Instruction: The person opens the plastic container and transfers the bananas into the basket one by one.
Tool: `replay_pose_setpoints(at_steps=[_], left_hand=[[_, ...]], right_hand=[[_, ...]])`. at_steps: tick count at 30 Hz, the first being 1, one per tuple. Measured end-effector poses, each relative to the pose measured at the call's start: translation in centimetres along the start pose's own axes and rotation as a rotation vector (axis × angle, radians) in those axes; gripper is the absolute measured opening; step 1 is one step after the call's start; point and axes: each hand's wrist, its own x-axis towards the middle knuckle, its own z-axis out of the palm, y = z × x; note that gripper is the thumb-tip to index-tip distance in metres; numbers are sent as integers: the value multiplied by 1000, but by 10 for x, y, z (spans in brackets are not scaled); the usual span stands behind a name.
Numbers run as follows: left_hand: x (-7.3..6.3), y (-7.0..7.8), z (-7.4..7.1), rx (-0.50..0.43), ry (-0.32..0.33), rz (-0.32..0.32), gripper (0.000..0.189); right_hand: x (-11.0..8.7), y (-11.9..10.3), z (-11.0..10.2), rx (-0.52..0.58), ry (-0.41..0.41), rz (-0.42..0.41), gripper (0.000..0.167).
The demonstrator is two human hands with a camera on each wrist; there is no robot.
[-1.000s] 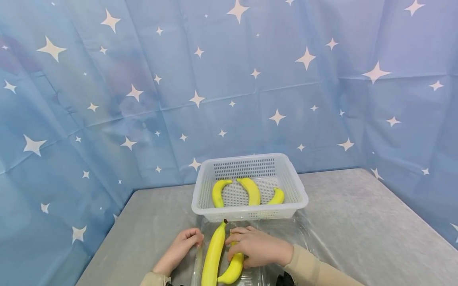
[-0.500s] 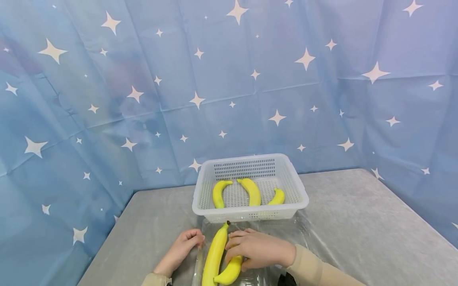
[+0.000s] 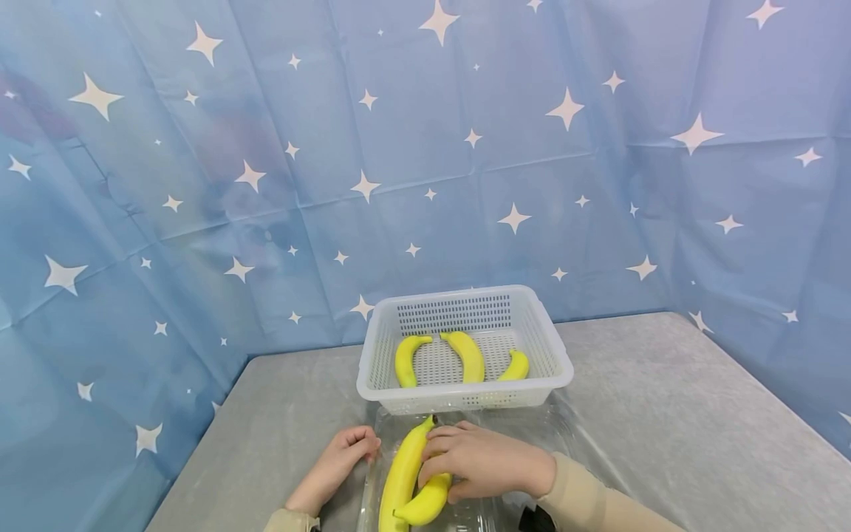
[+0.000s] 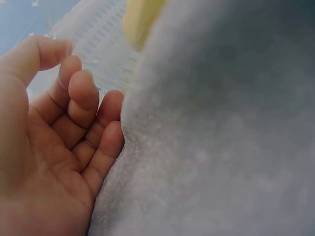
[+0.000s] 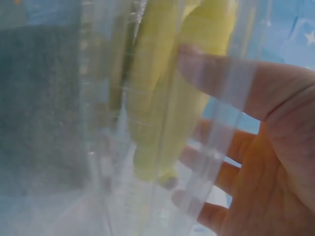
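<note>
In the head view my right hand [image 3: 484, 462] grips a small yellow banana [image 3: 425, 504] from above. That banana lies against a longer yellow banana [image 3: 402, 476], which slants away with its dark tip near my fingers. Both are over a clear plastic tray [image 3: 367, 510]. Seen through see-through plastic in the right wrist view, my thumb [image 5: 216, 73] presses the nearer banana [image 5: 209, 29], the fingers on its far side. My left hand [image 3: 337, 464] rests at the tray's left edge. The left wrist view shows its fingers [image 4: 83, 98] loosely curled, holding nothing.
Behind the tray stands a white perforated basket [image 3: 465, 389] with three bananas [image 3: 472, 362] inside. A grey table [image 3: 665, 414] spreads to both sides. A blue star-patterned cloth [image 3: 425, 148] hangs at the back and sides.
The long banana's dark tip has swung right toward my right hand. The small banana has shifted left, its end now against the long one. My left hand has stayed put.
</note>
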Motion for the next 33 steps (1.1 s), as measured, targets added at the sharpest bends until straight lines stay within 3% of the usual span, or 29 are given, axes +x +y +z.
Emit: replay_pose_setpoints(at_steps=[18, 33], left_hand=[[-1, 0, 3, 10, 20, -19, 30], [0, 0, 0, -11, 16, -12, 31]], right_hand=[[-5, -10, -14, -26, 29, -27, 42], [-10, -13, -33, -17, 52, 10, 46]])
